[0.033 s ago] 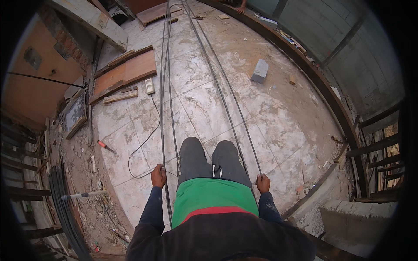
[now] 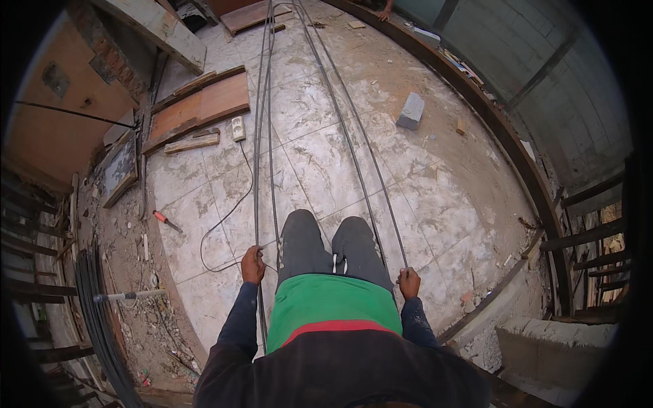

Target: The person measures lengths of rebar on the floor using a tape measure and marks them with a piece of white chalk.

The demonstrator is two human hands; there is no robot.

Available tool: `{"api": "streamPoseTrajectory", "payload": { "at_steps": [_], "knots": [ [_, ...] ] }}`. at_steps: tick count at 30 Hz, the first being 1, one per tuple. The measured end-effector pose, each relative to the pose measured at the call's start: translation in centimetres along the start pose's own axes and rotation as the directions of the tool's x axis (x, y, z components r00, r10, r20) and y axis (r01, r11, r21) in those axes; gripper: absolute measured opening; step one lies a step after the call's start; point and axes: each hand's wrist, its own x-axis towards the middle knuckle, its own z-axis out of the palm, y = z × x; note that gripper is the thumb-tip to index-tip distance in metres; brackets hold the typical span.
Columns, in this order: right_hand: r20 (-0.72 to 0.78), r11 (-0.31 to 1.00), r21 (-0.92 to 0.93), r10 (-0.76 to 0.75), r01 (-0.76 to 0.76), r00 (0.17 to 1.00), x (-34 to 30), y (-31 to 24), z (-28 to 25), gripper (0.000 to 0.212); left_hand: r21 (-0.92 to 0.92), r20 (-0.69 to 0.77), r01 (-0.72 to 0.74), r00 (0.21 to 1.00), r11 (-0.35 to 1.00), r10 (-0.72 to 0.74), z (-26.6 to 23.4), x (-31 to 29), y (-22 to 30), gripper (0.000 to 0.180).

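Note:
Long thin steel rebars run lengthwise over the floor, a left bundle and a right pair, drawing together toward the far end. My left hand is closed around a bar of the left bundle, beside my left knee. With its fingers closed, my right hand grips the near part of the outer right rebar, just outside my right thigh. My knees lie between the two sets of bars. The fingers' undersides are hidden.
A white power strip trails a black cord to the left of the bars. Nearby are a wooden panel, a red-handled tool and a dark bundle of rods. Rightward lie a grey block and a long brown beam. Another person's hand rests on the beam.
My left hand has shifted slightly forward along the bars. My right hand has barely moved, and the whole view has tilted a little.

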Motion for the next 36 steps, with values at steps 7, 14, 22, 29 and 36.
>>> {"api": "streamPoseTrajectory", "payload": {
  "at_steps": [7,14,22,29,36],
  "knots": [
    [0.177,0.893,-0.312,-0.281,0.325,0.943,1.4,-9.0,2.5,0.026,-0.622,0.113,0.007,0.990,0.783,0.081,4.9,0.5,13.4,0.043],
    [0.389,0.949,0.155,-0.314,0.275,0.866,0.6,-19.5,1.4,0.032,-0.749,0.349,0.057,0.881,0.661,0.319,2.9,-1.5,21.0,0.043],
    [0.779,0.856,0.475,-0.302,-0.203,0.549,-2.6,-27.5,5.0,0.018,-0.692,0.457,0.030,0.792,0.721,0.405,1.9,-2.4,22.2,0.064],
    [0.732,0.828,0.497,-0.241,-0.259,0.637,-4.0,-28.0,6.4,0.022,-0.769,0.571,0.259,0.689,0.585,0.447,-0.5,-2.6,19.9,0.059],
    [0.647,0.869,0.493,-0.403,0.048,0.647,-4.4,-28.9,6.6,0.025,-0.786,0.369,-0.034,0.776,0.618,0.512,1.0,-1.9,18.1,0.040]
  ]
}}
